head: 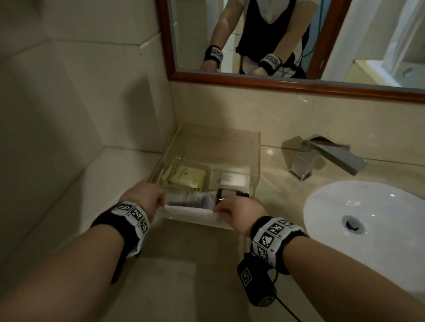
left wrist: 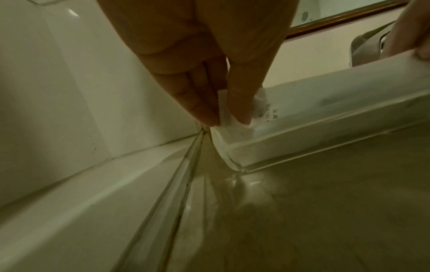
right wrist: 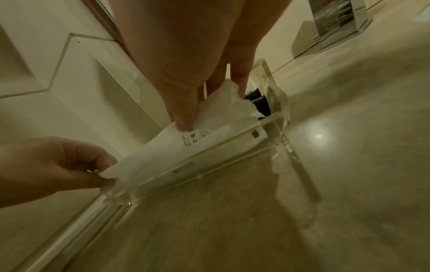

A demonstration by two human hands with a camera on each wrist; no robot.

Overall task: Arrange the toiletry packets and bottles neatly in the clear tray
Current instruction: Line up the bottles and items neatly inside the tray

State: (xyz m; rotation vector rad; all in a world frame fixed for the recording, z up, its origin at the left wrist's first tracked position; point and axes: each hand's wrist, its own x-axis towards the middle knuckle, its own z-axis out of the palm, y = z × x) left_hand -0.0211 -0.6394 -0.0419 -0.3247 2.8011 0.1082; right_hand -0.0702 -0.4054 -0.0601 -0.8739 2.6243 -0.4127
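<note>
A clear tray (head: 254, 157) stands on the counter in the corner by the wall. Both hands hold one long white packet (head: 187, 211) along the tray's front wall. My left hand (head: 155, 198) pinches its left end (left wrist: 229, 117), and my right hand (head: 224, 210) pinches its right end (right wrist: 209, 114). The packet (right wrist: 167, 152) lies just inside the clear front wall (right wrist: 209, 156). Yellow packets (head: 185, 175) lie flat at the tray's left. A white packet (head: 230, 178) lies at its right. A dark item (head: 220, 195) sits near the right hand.
A chrome tap (head: 320, 157) stands right of the tray, with the white basin (head: 384, 235) in front of it. A wood-framed mirror (head: 289, 83) hangs above. The tiled wall (head: 47, 124) closes in the left side. Beige counter (head: 177, 268) stretches in front of the tray.
</note>
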